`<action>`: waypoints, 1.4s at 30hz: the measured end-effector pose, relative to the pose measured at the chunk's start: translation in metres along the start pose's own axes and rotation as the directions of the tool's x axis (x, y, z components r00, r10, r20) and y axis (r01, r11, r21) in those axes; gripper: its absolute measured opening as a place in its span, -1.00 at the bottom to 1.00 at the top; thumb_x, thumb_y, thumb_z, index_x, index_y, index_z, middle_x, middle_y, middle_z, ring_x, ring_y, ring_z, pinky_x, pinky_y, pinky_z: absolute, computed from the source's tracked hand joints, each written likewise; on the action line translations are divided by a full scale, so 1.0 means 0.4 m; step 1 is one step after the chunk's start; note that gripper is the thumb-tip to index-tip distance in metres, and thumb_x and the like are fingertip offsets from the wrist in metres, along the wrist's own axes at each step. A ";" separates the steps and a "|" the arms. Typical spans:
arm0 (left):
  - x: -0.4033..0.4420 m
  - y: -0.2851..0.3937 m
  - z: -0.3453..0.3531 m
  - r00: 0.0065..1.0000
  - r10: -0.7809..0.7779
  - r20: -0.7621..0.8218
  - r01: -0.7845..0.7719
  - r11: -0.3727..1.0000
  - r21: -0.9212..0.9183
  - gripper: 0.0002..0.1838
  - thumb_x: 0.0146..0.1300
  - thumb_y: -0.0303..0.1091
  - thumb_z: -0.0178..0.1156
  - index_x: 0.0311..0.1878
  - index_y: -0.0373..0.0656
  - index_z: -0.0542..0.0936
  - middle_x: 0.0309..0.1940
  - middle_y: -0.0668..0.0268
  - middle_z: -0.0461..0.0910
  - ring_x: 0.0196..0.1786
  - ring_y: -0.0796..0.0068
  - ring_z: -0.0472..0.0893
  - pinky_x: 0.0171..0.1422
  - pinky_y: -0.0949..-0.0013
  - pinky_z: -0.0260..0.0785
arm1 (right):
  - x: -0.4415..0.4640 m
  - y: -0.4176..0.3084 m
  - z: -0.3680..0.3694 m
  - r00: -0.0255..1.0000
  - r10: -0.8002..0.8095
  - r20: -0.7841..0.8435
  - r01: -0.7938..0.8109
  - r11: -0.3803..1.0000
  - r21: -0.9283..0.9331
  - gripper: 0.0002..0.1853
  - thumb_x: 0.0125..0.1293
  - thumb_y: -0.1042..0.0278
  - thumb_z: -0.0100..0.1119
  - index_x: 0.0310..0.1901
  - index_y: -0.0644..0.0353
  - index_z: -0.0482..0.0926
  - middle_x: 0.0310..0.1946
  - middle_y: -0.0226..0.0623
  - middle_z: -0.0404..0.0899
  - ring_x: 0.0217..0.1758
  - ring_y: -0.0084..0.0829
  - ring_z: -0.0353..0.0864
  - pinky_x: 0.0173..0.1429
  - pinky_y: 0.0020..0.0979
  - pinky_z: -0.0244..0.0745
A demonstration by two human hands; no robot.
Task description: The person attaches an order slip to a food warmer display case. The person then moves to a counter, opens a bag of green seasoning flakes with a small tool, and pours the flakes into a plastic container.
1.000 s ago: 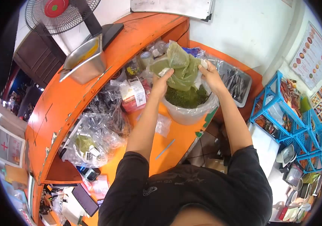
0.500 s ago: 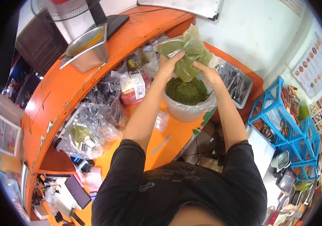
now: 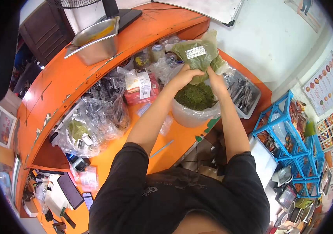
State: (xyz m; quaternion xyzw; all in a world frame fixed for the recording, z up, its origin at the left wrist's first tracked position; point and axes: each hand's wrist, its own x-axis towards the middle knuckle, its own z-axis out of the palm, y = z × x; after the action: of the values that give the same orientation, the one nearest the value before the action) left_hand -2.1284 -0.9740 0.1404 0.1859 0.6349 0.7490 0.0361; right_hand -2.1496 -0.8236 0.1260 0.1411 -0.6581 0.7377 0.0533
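Above a white bucket [image 3: 192, 118] lined with clear plastic, my left hand [image 3: 186, 76] and my right hand [image 3: 216, 82] both grip the lower part of a green plastic bag [image 3: 199, 58]. A white printed label shows on the bag's face. Fine dark green flakes [image 3: 195, 96] fill much of the bucket below. The fingers of each hand are closed on the bag's plastic, thumbs near each other. What the bag holds cannot be made out.
An orange counter [image 3: 162, 156] carries a red package [image 3: 143, 87], crumpled clear bags [image 3: 96, 124] and a blue strip. A metal pan [image 3: 96, 46] sits on the raised ledge. A grey tray [image 3: 246, 93] of wrapped dark items stands right of the bucket, blue baskets [image 3: 287, 144] farther right.
The green bag has been turned, so its label now faces up. Both hands have moved closer together at its lower part. The view has shifted slightly.
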 end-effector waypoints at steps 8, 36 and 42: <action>0.029 -0.064 -0.055 0.986 0.165 0.006 -0.164 0.973 0.163 -0.60 0.01 -0.58 0.23 -0.01 -0.26 0.50 -0.14 0.33 0.58 -0.10 0.53 0.53 -0.02 0.43 0.39 | 0.016 0.008 -0.071 0.969 0.004 0.246 -0.027 0.995 0.091 -0.45 0.16 0.27 0.27 0.14 0.29 0.35 0.01 -0.29 0.48 0.06 -0.43 0.43 0.15 -0.36 0.33; 0.004 -0.017 -0.037 0.985 0.099 -0.142 -0.152 0.886 -0.438 -0.49 0.04 -0.53 0.25 0.11 -0.20 0.39 -0.01 0.20 0.50 0.02 0.26 0.54 0.11 0.18 0.41 | 0.011 -0.067 -0.070 0.957 -0.135 0.255 0.139 0.990 0.000 -0.23 -0.02 0.50 0.37 0.25 0.22 0.21 0.12 -0.26 0.38 0.20 -0.39 0.34 0.24 -0.35 0.28; -0.003 0.015 -0.022 0.987 0.083 -0.134 -0.135 0.883 -0.450 -0.48 0.09 -0.47 0.25 0.14 -0.24 0.37 0.05 0.15 0.48 0.09 0.27 0.49 0.16 0.17 0.39 | 0.005 -0.076 -0.070 0.942 -0.145 0.303 0.140 0.989 0.040 -0.04 -0.08 0.61 0.36 0.37 0.16 0.01 0.27 -0.24 0.19 0.31 -0.35 0.20 0.35 -0.34 0.12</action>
State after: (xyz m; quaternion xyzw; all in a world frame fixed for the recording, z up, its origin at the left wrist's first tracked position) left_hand -2.1292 -0.9837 0.1449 0.1657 0.4301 0.8874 0.0012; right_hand -2.1473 -0.7924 0.1530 0.3008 -0.6398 0.7072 0.0031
